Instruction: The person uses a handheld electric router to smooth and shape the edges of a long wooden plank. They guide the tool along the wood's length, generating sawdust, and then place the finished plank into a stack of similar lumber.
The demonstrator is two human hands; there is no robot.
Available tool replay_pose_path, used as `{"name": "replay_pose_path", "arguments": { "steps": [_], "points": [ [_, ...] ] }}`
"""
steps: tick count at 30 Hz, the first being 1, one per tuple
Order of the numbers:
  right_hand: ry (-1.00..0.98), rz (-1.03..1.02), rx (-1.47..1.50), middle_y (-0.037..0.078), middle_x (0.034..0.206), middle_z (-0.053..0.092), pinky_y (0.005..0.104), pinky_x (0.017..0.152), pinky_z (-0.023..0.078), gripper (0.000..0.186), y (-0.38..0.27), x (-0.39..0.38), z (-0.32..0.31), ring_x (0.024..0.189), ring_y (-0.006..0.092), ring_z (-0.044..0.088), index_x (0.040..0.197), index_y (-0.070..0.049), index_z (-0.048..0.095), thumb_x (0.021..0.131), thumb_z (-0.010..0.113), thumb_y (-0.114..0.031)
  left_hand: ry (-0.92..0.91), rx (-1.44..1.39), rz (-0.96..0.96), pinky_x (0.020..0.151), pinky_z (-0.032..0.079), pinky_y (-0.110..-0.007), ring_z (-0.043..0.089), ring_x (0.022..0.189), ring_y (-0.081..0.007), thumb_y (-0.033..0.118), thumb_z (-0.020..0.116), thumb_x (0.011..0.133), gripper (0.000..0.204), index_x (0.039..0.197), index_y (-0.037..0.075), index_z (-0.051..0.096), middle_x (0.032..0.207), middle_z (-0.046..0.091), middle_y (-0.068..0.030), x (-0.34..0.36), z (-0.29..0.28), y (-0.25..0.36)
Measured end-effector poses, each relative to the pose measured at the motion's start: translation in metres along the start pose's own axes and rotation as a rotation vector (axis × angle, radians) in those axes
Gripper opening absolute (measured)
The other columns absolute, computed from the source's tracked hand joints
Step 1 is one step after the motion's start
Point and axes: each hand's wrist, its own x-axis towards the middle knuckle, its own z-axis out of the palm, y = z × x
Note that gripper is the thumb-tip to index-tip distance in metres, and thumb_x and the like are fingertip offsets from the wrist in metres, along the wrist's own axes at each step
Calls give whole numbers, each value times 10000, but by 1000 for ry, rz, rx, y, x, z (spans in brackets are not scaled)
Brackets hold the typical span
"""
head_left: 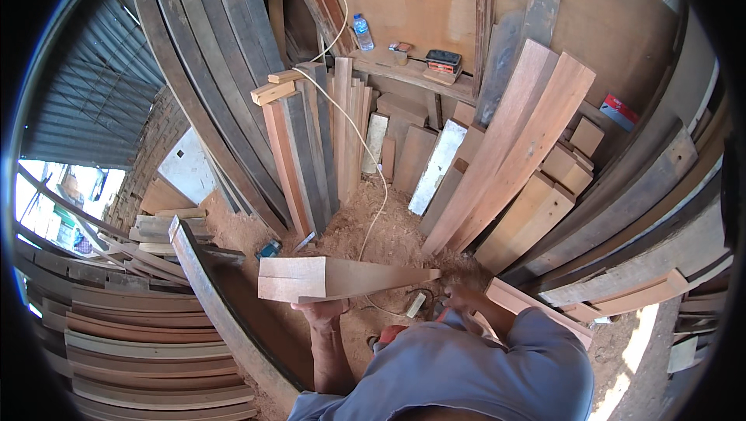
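A long, pale brown wooden board lies across in front of me, its broad pale end to the left and its far end looking narrow at the right. My left hand grips it from below near the left end; some of the fingers are hidden by the wood. Close to the board's right end is my right hand, dark and partly in shadow. Its fingers do not show clearly, so whether it holds anything cannot be made out.
Sawdust covers the floor, crossed by a pale cord. Upright planks lean ahead. Stacked boards lie left, beside a curved-looking timber. A shelf carries a water bottle. A blue tool rests on the floor.
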Motion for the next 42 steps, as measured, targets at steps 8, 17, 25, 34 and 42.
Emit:
{"name": "replay_pose_path", "arguments": {
  "steps": [8,17,25,34,42],
  "points": [
    [181,-173,-148,250,1059,720,472,857,557,531,32,67,0,969,390,710,1122,1,694,787,730,-409,-144,324,58,824,517,-449,581,874,-264,979,376,758,989,1064,44,476,983,555,-118,-12,14,29],
    [209,-208,-152,251,1100,713,469,888,542,537,4,80,21,1025,395,689,1186,-25,671,820,697,-417,-189,231,-102,875,518,-382,637,1022,-245,384,813,807,570,1157,59,501,1065,640,-132,-47,16,-12],
    [301,-330,-284,228,1050,703,513,886,510,484,46,81,45,1023,395,668,1192,-96,680,756,735,-297,-318,479,-43,870,463,-369,551,989,-204,539,775,825,621,1144,52,560,1089,574,-76,-67,23,-36],
    [224,-218,-330,219,1023,712,507,885,516,493,33,61,0,1031,397,666,1167,-106,698,736,768,-337,-305,337,35,868,464,-389,566,1029,-232,772,661,796,864,1173,0,577,1083,582,-112,-70,12,-94],
    [215,-218,-464,211,998,720,501,884,522,504,24,64,-32,1038,400,665,1144,-116,713,719,797,-372,-275,373,25,817,416,-349,513,930,-200,906,566,745,957,1064,4,539,976,509,-77,-80,24,-35]
  ]
}}
